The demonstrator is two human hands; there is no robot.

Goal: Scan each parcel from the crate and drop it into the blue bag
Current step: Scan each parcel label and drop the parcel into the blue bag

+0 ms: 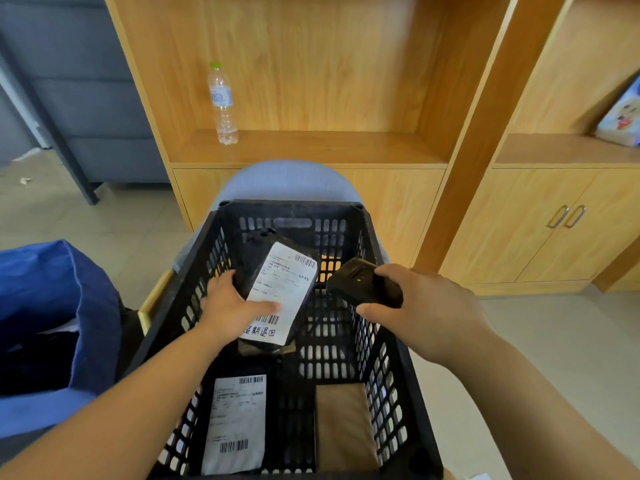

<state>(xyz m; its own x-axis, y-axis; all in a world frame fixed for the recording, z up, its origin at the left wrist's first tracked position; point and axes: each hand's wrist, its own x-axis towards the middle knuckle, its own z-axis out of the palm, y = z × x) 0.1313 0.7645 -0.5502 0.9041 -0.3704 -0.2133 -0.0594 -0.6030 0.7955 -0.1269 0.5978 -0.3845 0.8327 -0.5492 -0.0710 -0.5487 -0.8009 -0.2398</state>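
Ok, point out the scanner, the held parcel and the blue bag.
scanner (363, 284), head view, top of its black body.
held parcel (280, 292), head view, middle of its white label.
blue bag (97, 306), head view, right-hand rim.

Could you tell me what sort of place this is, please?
Probably an office or lounge used for parcel sorting, not a warehouse: wooden cabinets, a grey sofa, a water bottle on the shelf, and a black crate on a chair.

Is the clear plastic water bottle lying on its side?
No, the clear plastic water bottle stands upright on the wooden shelf, green cap on top.
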